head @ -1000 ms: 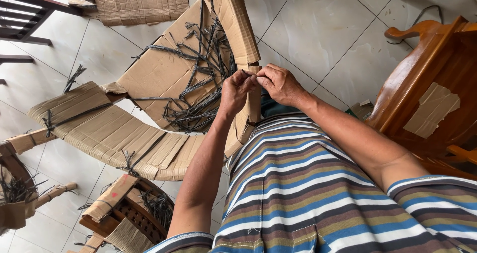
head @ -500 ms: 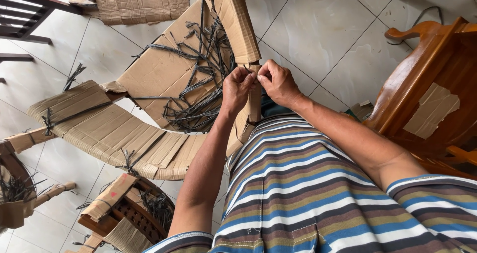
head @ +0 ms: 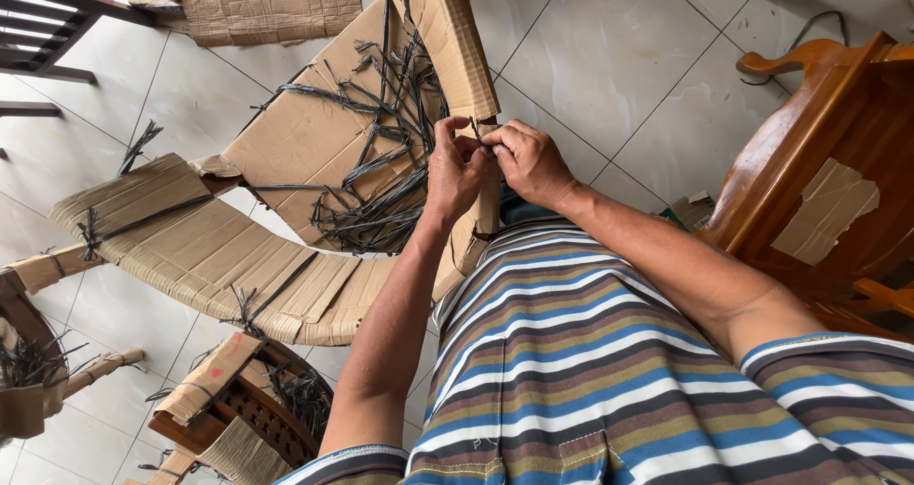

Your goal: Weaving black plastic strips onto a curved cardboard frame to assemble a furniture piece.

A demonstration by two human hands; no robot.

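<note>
Where both meet, left hand [head: 455, 166] and right hand [head: 529, 161] pinching dark strap [head: 476, 129], cardboard wrapping [head: 447, 28] just behind.

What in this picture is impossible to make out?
Head view:
- What the left hand and right hand pinch: the fingers hide it.
- Wooden chair: cut off by the right edge.
- Cardboard-wrapped furniture: the cardboard hides its form.
- Lap and legs: covered by the striped shirt.

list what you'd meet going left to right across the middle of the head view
curved cardboard-wrapped piece → pile of dark plastic straps → left hand → right hand → wooden chair
</note>
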